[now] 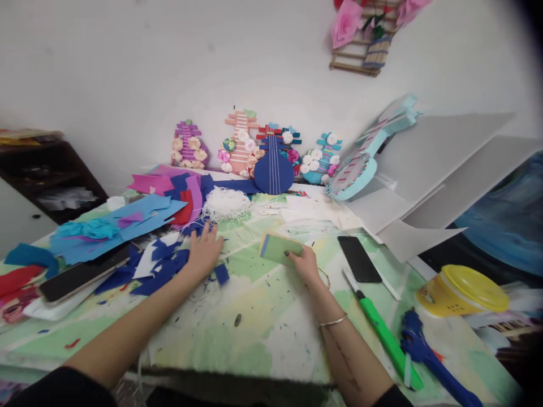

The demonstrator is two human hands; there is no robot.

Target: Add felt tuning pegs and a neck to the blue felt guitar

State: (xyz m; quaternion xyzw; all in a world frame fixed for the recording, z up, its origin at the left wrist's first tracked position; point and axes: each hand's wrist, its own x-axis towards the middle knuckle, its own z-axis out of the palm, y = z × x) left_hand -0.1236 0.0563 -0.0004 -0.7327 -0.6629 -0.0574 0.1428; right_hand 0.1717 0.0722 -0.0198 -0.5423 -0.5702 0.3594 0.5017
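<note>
My right hand [306,264] grips a small flat green piece with a blue edge strip [278,249], thumb on top, just over the table. To its left, my left hand [206,249] lies palm down with fingers spread, beside dark blue scraps [163,260]. Just beyond those fingertips sits a tangled heap of white string [227,203]. One small blue scrap [221,274] lies near the left wrist. Farther back, a dark blue lute-shaped craft piece [274,169] with white strings leans upright against the wall.
On the right lie a black phone [360,259], a green-handled cutter [388,339], a blue glue gun [432,356] and a yellow tub [462,291]. Grey-white boards [424,169] and a light blue instrument model [360,164] stand behind. Blue sheets [123,226] and another phone [85,271] occupy the left.
</note>
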